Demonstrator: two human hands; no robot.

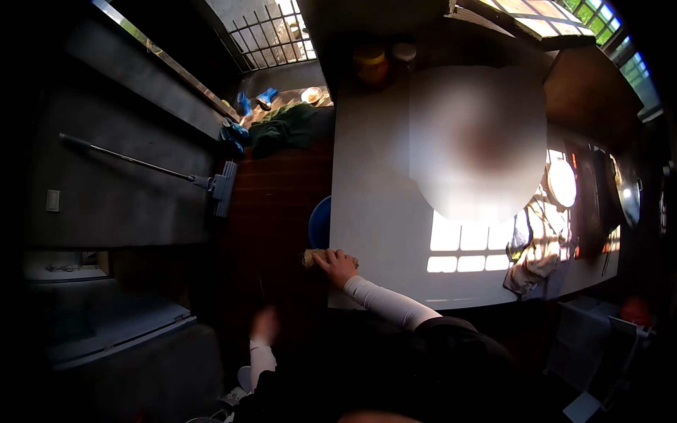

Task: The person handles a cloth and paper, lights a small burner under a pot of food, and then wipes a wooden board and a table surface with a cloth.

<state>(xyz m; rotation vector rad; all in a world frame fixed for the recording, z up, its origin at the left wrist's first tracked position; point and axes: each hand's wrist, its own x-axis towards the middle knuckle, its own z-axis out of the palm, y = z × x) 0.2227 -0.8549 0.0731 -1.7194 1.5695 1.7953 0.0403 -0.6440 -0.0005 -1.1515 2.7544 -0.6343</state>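
Observation:
My right hand (340,267) is closed over a tan, fibrous loofah (312,258) at the left edge of the white table (381,261). Part of the loofah sticks out past the edge, and the fingers cover the rest. Lower and to the left, my left hand (265,326) hangs beside the table over the dark floor. It is smeared by motion, so its fingers do not show clearly. A blue basin (320,224) shows partly beyond the table's left side, just past the loofah.
A crumpled cloth (537,257) and a white round object (562,182) lie on the table's right side. Yellow-lidded jars (371,63) stand at its far end. A mop (224,189) leans at left, near blue boots (233,134). A large blur hides the table's middle.

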